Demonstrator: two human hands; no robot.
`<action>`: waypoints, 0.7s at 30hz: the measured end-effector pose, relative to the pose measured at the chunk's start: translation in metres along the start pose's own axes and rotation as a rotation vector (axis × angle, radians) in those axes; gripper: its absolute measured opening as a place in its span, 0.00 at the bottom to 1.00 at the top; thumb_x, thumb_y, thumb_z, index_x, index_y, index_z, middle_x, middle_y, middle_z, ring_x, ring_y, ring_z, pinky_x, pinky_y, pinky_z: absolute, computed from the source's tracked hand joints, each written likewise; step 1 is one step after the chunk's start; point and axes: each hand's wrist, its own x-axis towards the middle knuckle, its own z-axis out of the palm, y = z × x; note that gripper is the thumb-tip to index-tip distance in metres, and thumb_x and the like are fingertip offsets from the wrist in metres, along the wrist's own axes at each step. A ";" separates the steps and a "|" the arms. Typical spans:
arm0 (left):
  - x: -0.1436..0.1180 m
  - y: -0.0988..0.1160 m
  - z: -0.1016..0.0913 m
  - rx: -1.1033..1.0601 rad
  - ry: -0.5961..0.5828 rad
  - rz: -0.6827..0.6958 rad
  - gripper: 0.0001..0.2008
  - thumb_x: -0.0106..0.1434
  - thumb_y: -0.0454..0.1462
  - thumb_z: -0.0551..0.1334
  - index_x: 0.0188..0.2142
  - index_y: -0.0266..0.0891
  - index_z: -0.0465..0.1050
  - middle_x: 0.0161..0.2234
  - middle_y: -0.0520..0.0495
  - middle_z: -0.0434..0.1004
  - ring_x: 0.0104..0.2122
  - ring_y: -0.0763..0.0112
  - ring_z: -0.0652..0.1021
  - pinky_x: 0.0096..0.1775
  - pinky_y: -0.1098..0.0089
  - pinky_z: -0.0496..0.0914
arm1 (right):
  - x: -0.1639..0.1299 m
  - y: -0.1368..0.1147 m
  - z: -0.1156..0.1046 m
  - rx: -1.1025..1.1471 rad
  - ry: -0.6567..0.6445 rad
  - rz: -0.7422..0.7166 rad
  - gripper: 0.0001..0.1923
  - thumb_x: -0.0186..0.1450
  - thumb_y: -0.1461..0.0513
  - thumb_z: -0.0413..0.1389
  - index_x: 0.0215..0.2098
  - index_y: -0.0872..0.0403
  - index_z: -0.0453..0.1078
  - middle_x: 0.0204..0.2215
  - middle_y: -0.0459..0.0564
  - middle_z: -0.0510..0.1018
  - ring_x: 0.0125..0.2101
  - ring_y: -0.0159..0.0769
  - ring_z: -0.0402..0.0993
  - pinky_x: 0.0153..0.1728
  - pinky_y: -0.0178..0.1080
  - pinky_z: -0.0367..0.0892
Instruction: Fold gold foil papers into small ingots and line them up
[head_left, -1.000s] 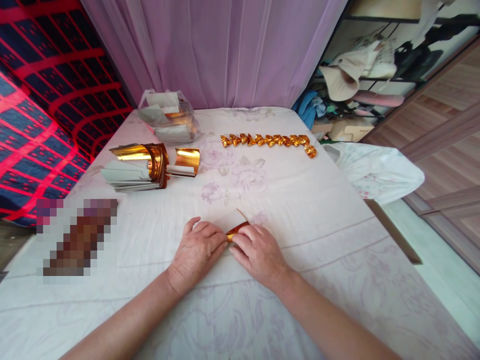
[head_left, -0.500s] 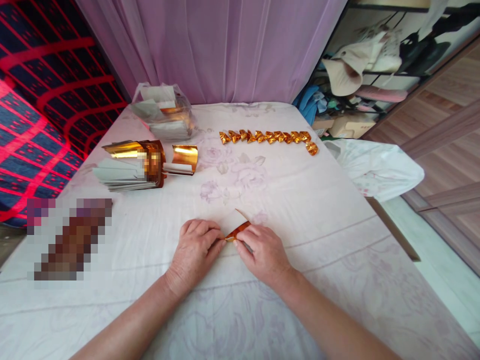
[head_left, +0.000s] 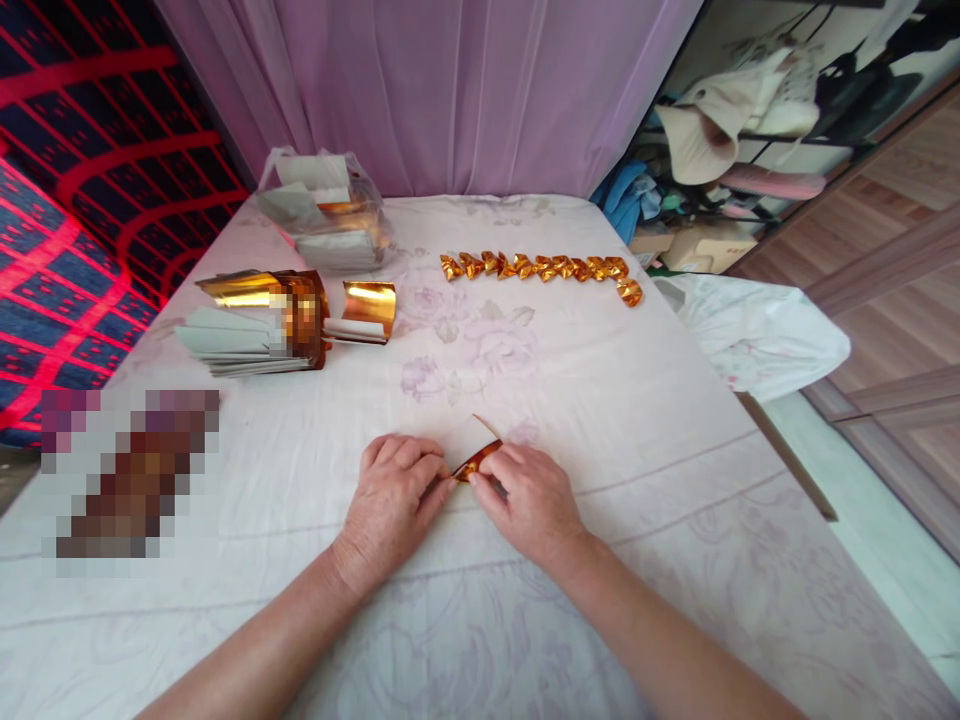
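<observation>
Between my two hands, on the cloth-covered table, is a sheet of gold foil paper [head_left: 474, 437] with a pale back, its near edge folded over to show gold. My left hand [head_left: 397, 492] pinches the left end of the fold between thumb and fingers. My right hand [head_left: 531, 498] is closed on the right part of the fold, thumb at the near edge. Fingers of both hands cover part of the sheet.
A row of folded gold pieces [head_left: 536, 266] lies at the back right. Back left are a stack of gold foil sheets [head_left: 240, 335], a curled sheet [head_left: 369, 305] and a clear plastic bag [head_left: 337, 225] of papers. A white bag [head_left: 765, 335] sits beyond the right edge.
The near edge of the foil paper is folded over a little more, with my fingers pressing along it. The view has shifted slightly; both hands stay in nearly the same place.
</observation>
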 end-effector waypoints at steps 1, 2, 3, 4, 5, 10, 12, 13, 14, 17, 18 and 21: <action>0.000 0.000 0.000 0.001 -0.005 -0.007 0.06 0.65 0.37 0.61 0.32 0.42 0.74 0.40 0.49 0.76 0.41 0.62 0.72 0.47 0.57 0.62 | 0.000 0.000 0.000 -0.003 0.003 0.002 0.09 0.65 0.63 0.54 0.26 0.52 0.68 0.24 0.45 0.75 0.28 0.34 0.70 0.33 0.37 0.57; 0.000 0.001 -0.001 0.001 -0.010 -0.013 0.05 0.65 0.37 0.61 0.32 0.42 0.74 0.40 0.49 0.76 0.41 0.62 0.72 0.47 0.57 0.62 | 0.000 0.000 0.000 -0.007 0.003 0.003 0.09 0.65 0.63 0.55 0.26 0.52 0.68 0.24 0.45 0.75 0.28 0.34 0.70 0.33 0.37 0.57; 0.000 0.001 -0.001 0.002 -0.013 -0.017 0.05 0.65 0.37 0.61 0.32 0.42 0.74 0.40 0.49 0.76 0.41 0.62 0.72 0.48 0.57 0.62 | 0.000 0.000 0.001 -0.011 0.004 0.004 0.09 0.65 0.63 0.55 0.25 0.52 0.68 0.24 0.45 0.75 0.28 0.34 0.70 0.33 0.37 0.56; 0.000 0.001 -0.001 0.003 -0.017 -0.023 0.05 0.65 0.37 0.62 0.32 0.42 0.74 0.39 0.49 0.76 0.41 0.62 0.72 0.48 0.57 0.62 | 0.000 -0.001 0.001 -0.017 0.005 0.007 0.10 0.65 0.63 0.55 0.25 0.52 0.68 0.24 0.45 0.75 0.28 0.34 0.70 0.32 0.37 0.56; 0.000 0.002 -0.001 0.007 -0.019 -0.030 0.05 0.65 0.37 0.62 0.32 0.42 0.74 0.39 0.49 0.76 0.41 0.62 0.73 0.48 0.57 0.62 | 0.000 -0.001 0.001 -0.022 0.006 0.011 0.10 0.65 0.63 0.55 0.25 0.52 0.67 0.24 0.45 0.75 0.28 0.34 0.70 0.32 0.37 0.56; 0.002 0.004 0.001 0.037 -0.021 -0.067 0.05 0.64 0.37 0.62 0.30 0.41 0.73 0.40 0.48 0.76 0.41 0.60 0.72 0.46 0.57 0.63 | 0.000 -0.001 0.002 -0.038 0.017 0.020 0.10 0.64 0.63 0.55 0.24 0.52 0.67 0.24 0.45 0.74 0.28 0.33 0.69 0.32 0.37 0.56; 0.003 0.005 0.002 0.043 -0.020 -0.070 0.06 0.64 0.37 0.62 0.30 0.41 0.72 0.40 0.48 0.76 0.41 0.60 0.72 0.46 0.57 0.63 | 0.001 -0.001 0.003 -0.042 0.025 0.021 0.10 0.64 0.64 0.55 0.24 0.52 0.66 0.24 0.45 0.74 0.27 0.33 0.69 0.32 0.37 0.56; 0.003 0.005 0.002 0.045 -0.019 -0.070 0.06 0.64 0.37 0.62 0.30 0.41 0.72 0.40 0.48 0.76 0.41 0.60 0.72 0.46 0.57 0.63 | 0.001 -0.001 0.003 -0.045 0.029 0.021 0.10 0.64 0.64 0.55 0.24 0.52 0.66 0.23 0.45 0.74 0.27 0.33 0.69 0.32 0.37 0.56; 0.003 0.005 0.003 0.047 -0.017 -0.070 0.06 0.64 0.37 0.62 0.30 0.41 0.72 0.40 0.48 0.76 0.41 0.60 0.72 0.46 0.57 0.63 | 0.001 -0.001 0.003 -0.048 0.033 0.022 0.10 0.63 0.64 0.56 0.23 0.52 0.66 0.23 0.45 0.74 0.27 0.33 0.69 0.32 0.36 0.56; 0.003 0.005 0.003 0.056 -0.012 -0.073 0.06 0.63 0.37 0.62 0.29 0.41 0.72 0.40 0.47 0.75 0.41 0.60 0.72 0.46 0.57 0.64 | 0.001 -0.001 0.004 -0.058 0.043 0.022 0.11 0.63 0.64 0.56 0.23 0.52 0.66 0.22 0.44 0.73 0.26 0.32 0.68 0.31 0.37 0.55; 0.003 0.005 0.003 0.058 -0.010 -0.075 0.07 0.63 0.37 0.62 0.29 0.41 0.72 0.40 0.47 0.75 0.41 0.60 0.72 0.46 0.57 0.64 | 0.001 -0.001 0.004 -0.060 0.045 0.019 0.11 0.63 0.64 0.56 0.23 0.52 0.65 0.21 0.44 0.72 0.25 0.32 0.68 0.31 0.37 0.55; 0.003 0.005 0.003 0.058 -0.007 -0.075 0.07 0.64 0.38 0.61 0.29 0.41 0.72 0.40 0.47 0.75 0.41 0.60 0.72 0.46 0.57 0.64 | 0.002 -0.001 0.005 -0.064 0.047 0.011 0.11 0.63 0.64 0.55 0.23 0.52 0.65 0.21 0.44 0.72 0.25 0.32 0.68 0.31 0.36 0.55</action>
